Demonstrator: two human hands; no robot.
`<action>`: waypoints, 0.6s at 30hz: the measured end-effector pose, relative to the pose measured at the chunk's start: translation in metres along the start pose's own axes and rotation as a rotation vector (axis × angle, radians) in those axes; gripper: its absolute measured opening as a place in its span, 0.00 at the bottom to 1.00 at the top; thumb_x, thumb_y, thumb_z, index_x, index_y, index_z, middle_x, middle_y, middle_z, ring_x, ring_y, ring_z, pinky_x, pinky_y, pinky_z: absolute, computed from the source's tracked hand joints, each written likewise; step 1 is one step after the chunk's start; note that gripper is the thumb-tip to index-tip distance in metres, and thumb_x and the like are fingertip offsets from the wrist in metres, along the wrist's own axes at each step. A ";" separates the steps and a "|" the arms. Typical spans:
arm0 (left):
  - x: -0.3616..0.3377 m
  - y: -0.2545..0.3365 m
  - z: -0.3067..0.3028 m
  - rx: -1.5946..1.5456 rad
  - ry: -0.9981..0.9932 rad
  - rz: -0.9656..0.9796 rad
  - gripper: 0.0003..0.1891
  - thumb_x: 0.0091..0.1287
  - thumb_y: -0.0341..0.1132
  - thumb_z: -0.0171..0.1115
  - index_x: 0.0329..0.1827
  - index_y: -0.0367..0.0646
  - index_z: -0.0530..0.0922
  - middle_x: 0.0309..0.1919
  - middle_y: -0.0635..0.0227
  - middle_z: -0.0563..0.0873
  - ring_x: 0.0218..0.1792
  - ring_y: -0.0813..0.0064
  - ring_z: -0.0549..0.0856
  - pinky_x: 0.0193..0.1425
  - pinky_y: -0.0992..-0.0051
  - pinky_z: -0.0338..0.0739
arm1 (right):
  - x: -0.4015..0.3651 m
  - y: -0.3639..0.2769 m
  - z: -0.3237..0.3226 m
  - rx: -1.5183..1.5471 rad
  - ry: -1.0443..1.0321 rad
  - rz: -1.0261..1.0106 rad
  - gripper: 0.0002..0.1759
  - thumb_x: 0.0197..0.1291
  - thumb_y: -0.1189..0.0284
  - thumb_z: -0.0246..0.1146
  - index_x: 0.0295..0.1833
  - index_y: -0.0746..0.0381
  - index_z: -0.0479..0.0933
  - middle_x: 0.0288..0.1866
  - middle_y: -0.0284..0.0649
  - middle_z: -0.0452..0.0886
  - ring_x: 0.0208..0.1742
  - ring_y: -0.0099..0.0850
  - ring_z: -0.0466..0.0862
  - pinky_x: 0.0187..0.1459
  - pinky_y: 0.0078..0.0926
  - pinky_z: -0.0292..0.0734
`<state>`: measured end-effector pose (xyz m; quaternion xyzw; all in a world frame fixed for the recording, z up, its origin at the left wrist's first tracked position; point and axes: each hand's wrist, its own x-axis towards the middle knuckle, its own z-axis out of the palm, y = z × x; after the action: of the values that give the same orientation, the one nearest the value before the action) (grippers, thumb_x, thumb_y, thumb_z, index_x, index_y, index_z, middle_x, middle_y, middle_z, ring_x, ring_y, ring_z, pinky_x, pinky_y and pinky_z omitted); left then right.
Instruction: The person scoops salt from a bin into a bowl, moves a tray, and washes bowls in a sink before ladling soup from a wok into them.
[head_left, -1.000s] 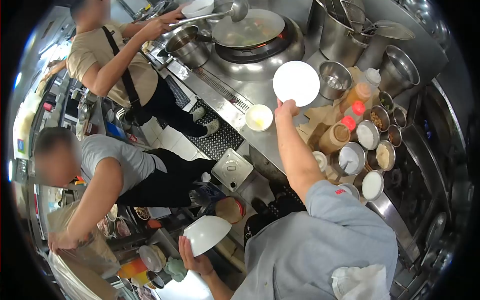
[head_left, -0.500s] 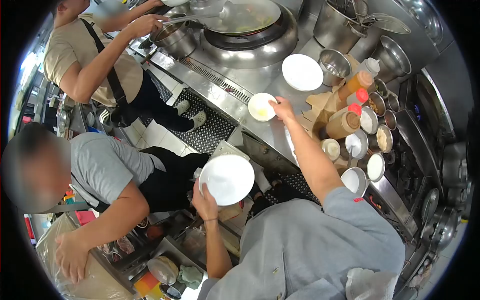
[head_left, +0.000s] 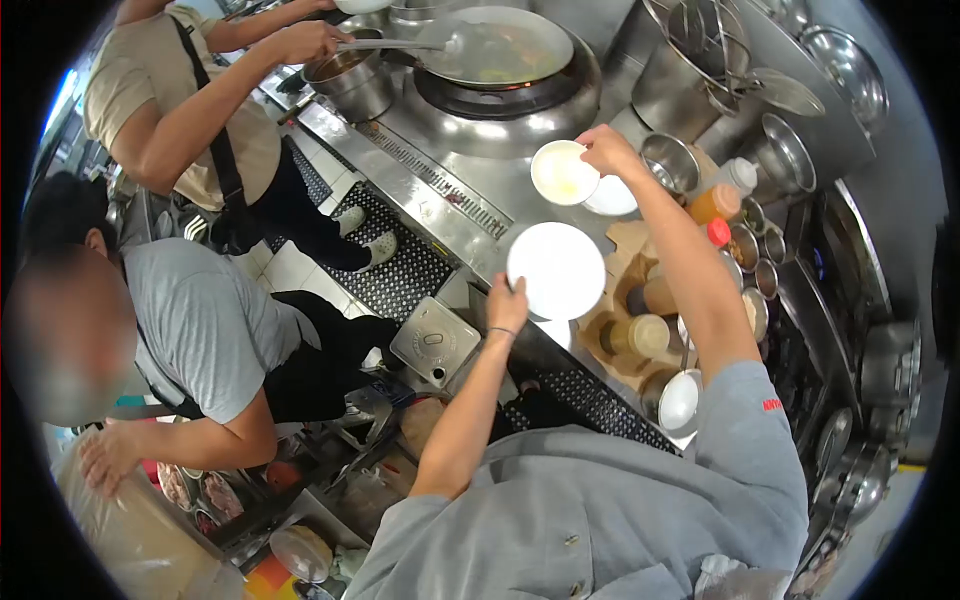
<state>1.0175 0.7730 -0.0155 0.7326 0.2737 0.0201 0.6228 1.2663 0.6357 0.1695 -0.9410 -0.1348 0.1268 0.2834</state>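
My left hand [head_left: 507,305] grips the lower left rim of a white plate or bowl [head_left: 556,271] over the counter's front edge. Up and to the right of it, my right hand [head_left: 607,152] pinches the rim of a small white bowl [head_left: 563,173] with a little pale yellow content. Partly hidden behind that bowl and my wrist, another white dish [head_left: 612,196] rests on the steel counter. Sauce bottles [head_left: 713,204] stand on brown cardboard [head_left: 628,240] to the right, below my right forearm.
A co-worker in beige [head_left: 130,75] holds a ladle in a steaming wok [head_left: 500,50] at the top. Another person in grey [head_left: 200,310] leans at the left by a plastic bag [head_left: 130,520]. Steel pots [head_left: 680,90] and seasoning tins stand at the right.
Both my hands have moved up and to the right with their dishes, the left one from over the floor to the counter edge. The person in grey has raised a hand at the bag.
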 end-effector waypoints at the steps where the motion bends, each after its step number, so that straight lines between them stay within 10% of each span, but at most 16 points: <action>1: 0.003 0.002 0.012 -0.028 0.018 0.007 0.20 0.66 0.40 0.60 0.53 0.31 0.75 0.45 0.44 0.84 0.49 0.51 0.84 0.54 0.62 0.76 | 0.006 -0.006 0.008 0.037 0.005 -0.008 0.18 0.50 0.79 0.57 0.46 0.60 0.85 0.34 0.47 0.87 0.29 0.36 0.87 0.33 0.30 0.84; 6: 0.007 0.009 0.024 -0.289 -0.232 -0.095 0.27 0.68 0.50 0.61 0.57 0.32 0.75 0.41 0.60 0.85 0.37 0.70 0.85 0.41 0.72 0.77 | 0.046 -0.018 0.094 0.169 0.021 0.055 0.17 0.51 0.79 0.59 0.47 0.62 0.84 0.36 0.44 0.87 0.30 0.34 0.87 0.30 0.30 0.86; 12: -0.090 -0.039 -0.078 -0.324 -0.366 -0.289 0.25 0.73 0.47 0.56 0.65 0.40 0.71 0.52 0.67 0.82 0.46 0.76 0.83 0.45 0.80 0.77 | 0.107 0.031 0.196 -0.129 -0.160 -0.090 0.13 0.49 0.76 0.59 0.39 0.64 0.84 0.32 0.48 0.85 0.30 0.39 0.87 0.29 0.37 0.84; 18: -0.277 -0.219 -0.148 -0.214 0.132 -0.679 0.17 0.71 0.41 0.52 0.45 0.35 0.83 0.35 0.64 0.86 0.34 0.76 0.83 0.39 0.76 0.78 | 0.127 0.054 0.213 -0.270 -0.351 -0.154 0.15 0.51 0.72 0.59 0.43 0.62 0.85 0.33 0.46 0.86 0.33 0.36 0.87 0.35 0.35 0.83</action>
<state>0.6452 0.8045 -0.0988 0.5279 0.5372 -0.1121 0.6482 1.3275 0.7400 -0.0538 -0.9209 -0.2690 0.2472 0.1362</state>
